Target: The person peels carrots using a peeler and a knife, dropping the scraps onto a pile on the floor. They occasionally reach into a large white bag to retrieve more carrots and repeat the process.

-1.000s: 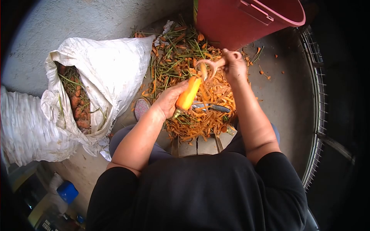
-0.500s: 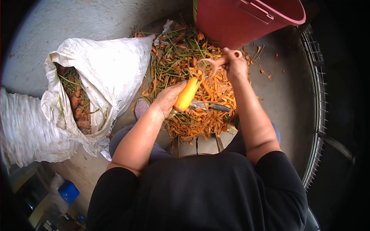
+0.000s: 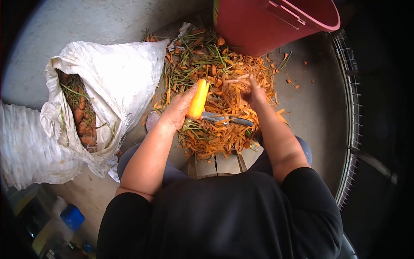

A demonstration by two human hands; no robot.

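Observation:
My left hand [image 3: 179, 111] grips a peeled orange carrot [image 3: 198, 99], held tilted with its tip pointing up and away. My right hand [image 3: 252, 93] is closed around a peeler [image 3: 236, 80], whose head sticks out to the left, a short gap right of the carrot. Both hands hover over a heap of carrot peelings and green stems [image 3: 220, 112] on the floor. A knife with a dark handle [image 3: 226, 119] lies on the heap just below the carrot.
A white sack [image 3: 120, 82] with unpeeled carrots [image 3: 82, 118] lies open at the left. A red bucket [image 3: 267, 23] stands at the far edge. A wire rack rim [image 3: 351, 121] curves along the right. A blue cap [image 3: 71, 216] shows at bottom left.
The right hand with the peeler has drawn back toward me from near the bucket. The left hand has raised the carrot more upright and shifted it slightly left.

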